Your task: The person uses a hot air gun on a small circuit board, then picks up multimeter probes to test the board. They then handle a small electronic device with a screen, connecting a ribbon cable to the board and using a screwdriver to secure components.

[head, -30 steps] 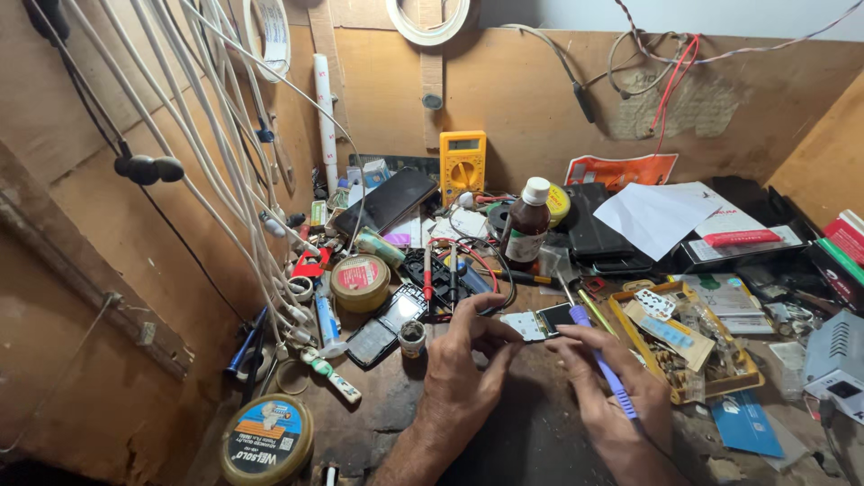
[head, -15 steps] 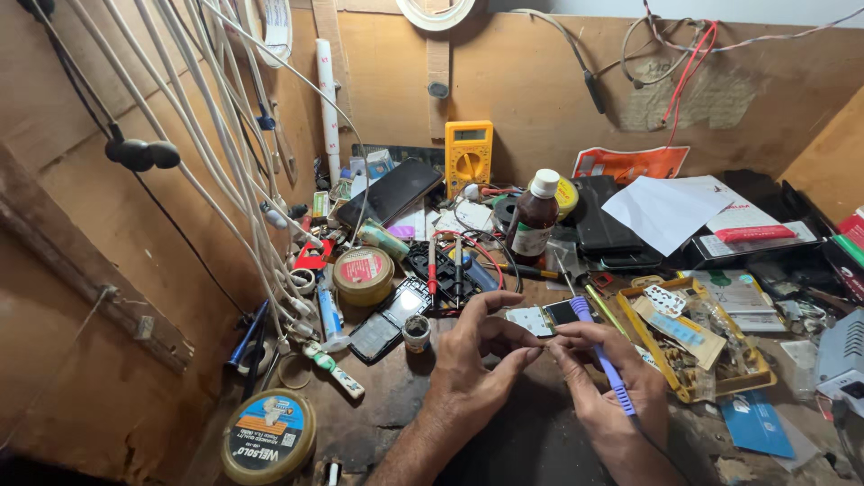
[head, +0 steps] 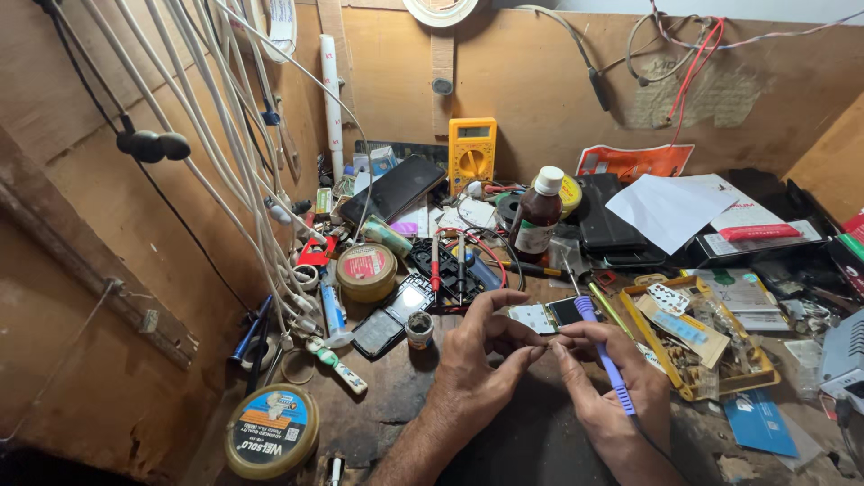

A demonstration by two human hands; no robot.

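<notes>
In the head view, two bare hands are meeting over the middle of a cluttered wooden workbench (head: 387, 396). The left hand (head: 472, 364) is curling its fingers, with thumb and forefinger tips pressing together on something too small to make out, right where they are touching the fingertips of the right hand (head: 612, 396). The right hand is gripping a purple-handled soldering iron (head: 605, 355) between thumb and fingers, the handle slanting up and away from the wrist and its cord trailing down toward the bottom edge. Just beyond the fingertips a small circuit board (head: 547, 315) is lying flat on the bench, the tip of the iron standing near its right side. A tiny round pot (head: 418, 329) is sitting just left of the left hand, and a black phone frame (head: 394, 315) is lying beside it. Farther back, a brown bottle with a white cap (head: 538, 214) is standing upright, and a yellow multimeter (head: 472, 155) is leaning against the back wall. A yellow parts tray (head: 697, 337) is lying to the right of the hands, and a round tin (head: 271, 430) is resting at the near left.
</notes>
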